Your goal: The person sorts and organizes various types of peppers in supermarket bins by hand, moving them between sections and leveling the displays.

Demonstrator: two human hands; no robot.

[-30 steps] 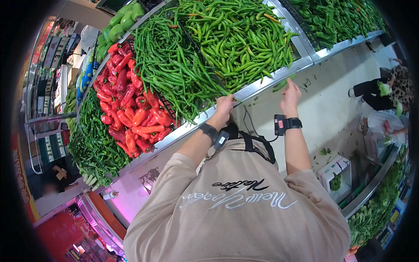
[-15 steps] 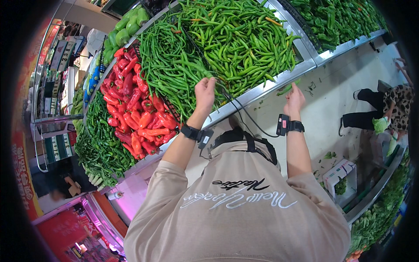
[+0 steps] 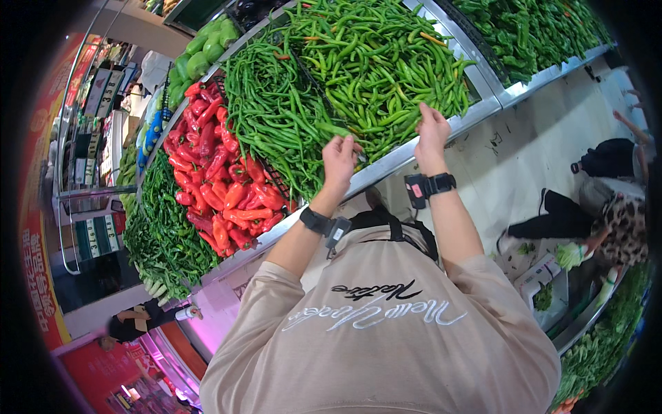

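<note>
My left hand [image 3: 340, 164] is closed at the front edge of the stall, where the long thin green peppers [image 3: 272, 103] meet the lighter green chili peppers [image 3: 386, 76]. A pale green, see-through-looking patch shows just beyond its fingertips; what the fingers hold is not clear. Over the near right part of the chili peppers is my right hand [image 3: 432, 134], thumb and forefinger a little apart, with nothing visible between them. Both wrists wear black straps with small boxes.
Red peppers [image 3: 221, 186] and dark green peppers [image 3: 162, 228] fill the left of the stall. A metal rim [image 3: 469, 124] runs along its front. More greens [image 3: 531, 34] lie at far right. People stand at right, one near a white box [image 3: 541, 276]; another person [image 3: 138, 321] is at lower left.
My right hand has moved left and up from beyond the rim to over the chili peppers; the green pepper in it no longer shows. My left hand has shifted slightly right and nearer.
</note>
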